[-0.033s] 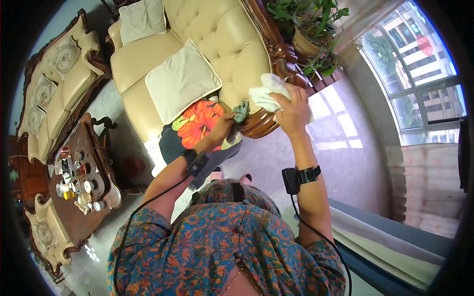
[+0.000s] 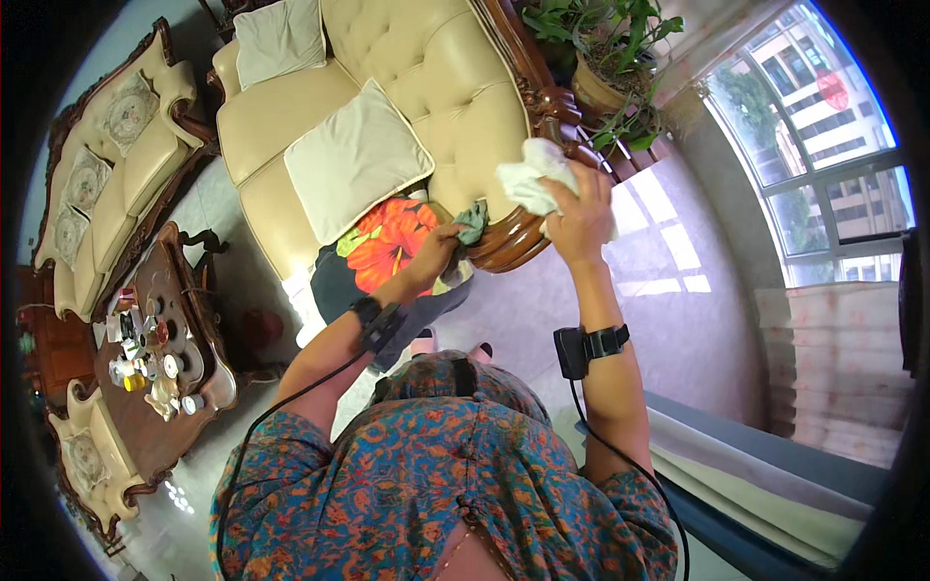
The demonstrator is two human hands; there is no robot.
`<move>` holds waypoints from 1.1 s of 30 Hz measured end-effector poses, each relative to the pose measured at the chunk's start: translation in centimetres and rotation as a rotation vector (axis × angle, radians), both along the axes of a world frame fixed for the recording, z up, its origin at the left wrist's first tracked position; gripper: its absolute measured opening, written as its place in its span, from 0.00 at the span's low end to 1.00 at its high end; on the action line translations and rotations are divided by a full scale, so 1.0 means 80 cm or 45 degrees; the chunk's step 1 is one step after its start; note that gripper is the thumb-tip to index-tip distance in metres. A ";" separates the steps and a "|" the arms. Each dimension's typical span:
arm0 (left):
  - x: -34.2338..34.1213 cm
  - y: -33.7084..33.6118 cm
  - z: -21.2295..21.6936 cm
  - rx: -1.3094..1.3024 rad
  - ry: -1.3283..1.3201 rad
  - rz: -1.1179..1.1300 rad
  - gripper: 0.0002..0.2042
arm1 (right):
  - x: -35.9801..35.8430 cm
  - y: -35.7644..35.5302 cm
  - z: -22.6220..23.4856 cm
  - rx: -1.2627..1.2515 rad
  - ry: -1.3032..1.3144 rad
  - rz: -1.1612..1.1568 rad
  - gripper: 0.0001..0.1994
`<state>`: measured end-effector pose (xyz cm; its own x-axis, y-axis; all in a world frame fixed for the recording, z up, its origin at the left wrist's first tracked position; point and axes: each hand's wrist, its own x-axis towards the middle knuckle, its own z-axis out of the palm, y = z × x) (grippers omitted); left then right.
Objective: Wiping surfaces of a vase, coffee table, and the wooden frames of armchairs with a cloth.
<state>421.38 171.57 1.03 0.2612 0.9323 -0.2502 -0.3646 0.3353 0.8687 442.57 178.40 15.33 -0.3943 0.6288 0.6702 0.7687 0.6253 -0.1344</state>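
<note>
The largest thing before you is the cream tufted sofa (image 2: 276,111), its carved wooden arm (image 2: 513,244) curving round at the front corner nearest you. A second cream sofa (image 2: 145,184) stands off to your left, and below it a dark wooden coffee table (image 2: 145,426) carries small jars and other items, clustered toward its far end. A potted plant (image 2: 599,87) stands just beyond the far end of the sofa's wooden arm. On the sofa seat, a pale cushion (image 2: 358,165) lies close to its front edge, with a red flowered fabric (image 2: 387,254) against the cushion at that edge.

Your right hand (image 2: 581,215) is closed round a bunched white cloth (image 2: 533,182), which sits over the wooden arm; you cannot tell whether it presses down. Your left hand (image 2: 434,259) pinches a smaller grey-green cloth (image 2: 472,223) at the arm's front end, beside the sofa's front corner.
</note>
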 end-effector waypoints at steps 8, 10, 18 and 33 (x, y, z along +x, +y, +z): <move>0.009 0.003 0.007 0.265 0.322 0.213 0.18 | 0.019 0.116 -0.007 -0.136 0.152 -0.212 0.17; 0.005 0.023 -0.009 0.283 0.334 0.172 0.19 | 0.010 0.139 -0.002 -0.234 0.035 -0.462 0.16; -0.009 0.045 -0.041 0.219 0.799 0.012 0.18 | 0.027 0.185 0.009 -0.981 0.049 -0.360 0.21; 0.036 0.039 0.059 0.630 0.849 0.212 0.20 | 0.073 0.275 -0.056 -1.190 0.086 -0.017 0.15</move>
<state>424.24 174.71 5.75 0.0530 0.9882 0.1440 0.2656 -0.1530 0.9519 448.45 200.37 10.85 -0.3615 0.9282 -0.0879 0.7472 0.2320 -0.6228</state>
